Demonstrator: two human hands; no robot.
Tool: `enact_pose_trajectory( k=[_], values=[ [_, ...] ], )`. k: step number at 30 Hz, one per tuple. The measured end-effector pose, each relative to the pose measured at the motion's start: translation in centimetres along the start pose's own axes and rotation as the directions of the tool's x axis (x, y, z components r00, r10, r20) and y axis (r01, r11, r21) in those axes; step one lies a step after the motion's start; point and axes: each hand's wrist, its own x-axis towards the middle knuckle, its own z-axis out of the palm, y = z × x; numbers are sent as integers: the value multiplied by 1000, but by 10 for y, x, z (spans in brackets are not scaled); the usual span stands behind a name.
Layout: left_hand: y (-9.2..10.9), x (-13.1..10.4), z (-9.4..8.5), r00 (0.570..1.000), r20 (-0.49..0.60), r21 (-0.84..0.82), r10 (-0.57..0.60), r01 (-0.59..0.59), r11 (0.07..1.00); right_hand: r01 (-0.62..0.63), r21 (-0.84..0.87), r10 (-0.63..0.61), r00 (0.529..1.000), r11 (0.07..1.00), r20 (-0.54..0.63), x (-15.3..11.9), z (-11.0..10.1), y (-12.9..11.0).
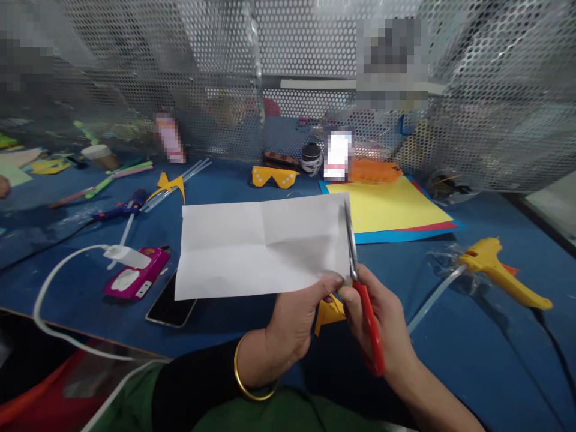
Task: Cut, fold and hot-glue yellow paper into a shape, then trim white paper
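A creased sheet of white paper [243,246] is held up over the blue table. My left hand [294,318] grips its lower right part, thumb on the front and fingers behind. In my right hand [382,312] is a pair of scissors with red handles [371,330], their metal blades pointing up along the paper's right edge. Whether the blades are cutting into the paper I cannot tell. Part of a yellow paper piece [330,315] shows below the sheet, between my hands.
Yellow glue gun [490,270] lies at right, colored sheets [396,207] behind the paper. Yellow paper glasses [274,177] sit at the back. A magenta power strip [137,279], a phone [173,306] and a blue glue gun [123,209] are at left. A perforated metal screen [216,72] borders the table.
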Motion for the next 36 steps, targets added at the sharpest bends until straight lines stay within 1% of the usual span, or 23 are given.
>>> enact_pose_trajectory(
  k=[3, 5, 11, 14, 19, 24, 29, 32, 36],
  values=[
    [0, 0, 0, 1000, 4, 2, 10, -10, 1000, -50, 63, 49, 999, 997, 14, 1, 1, -1],
    [0, 0, 0, 1000, -4, 0, 14, -14, 1000, -56, 73, 56, 998, 996, 9, 1, 1, -2],
    [1, 0, 0, 1000, 5, -11, 14, -14, 1000, -97, 44, 96, 995, 994, 34, -1, 0, 1],
    [-1, -1, -1, 1000, -13, 10, 1, 0, 1000, -119, 0, 119, 992, 993, 40, -1, -3, 3],
    [-2, -1, -1, 999, -33, 19, -9, 10, 1000, -122, -20, 123, 992, 992, 38, 0, -5, 4],
    [-1, -1, 1, 1000, -20, 19, 2, -1, 1000, -108, 9, 107, 994, 994, 26, 1, -5, 0],
    [0, -2, 2, 999, -47, 3, -18, 18, 1000, -87, 29, 87, 996, 996, 19, 1, -3, -1],
    [0, -1, 1, 999, -39, 2, -13, 13, 1000, -81, -1, 81, 996, 997, 31, 0, -4, 0],
    [-1, -2, 1, 999, -55, 1, 1, -1, 1000, -79, -59, 82, 996, 995, 45, 0, -6, -1]
  ],
)
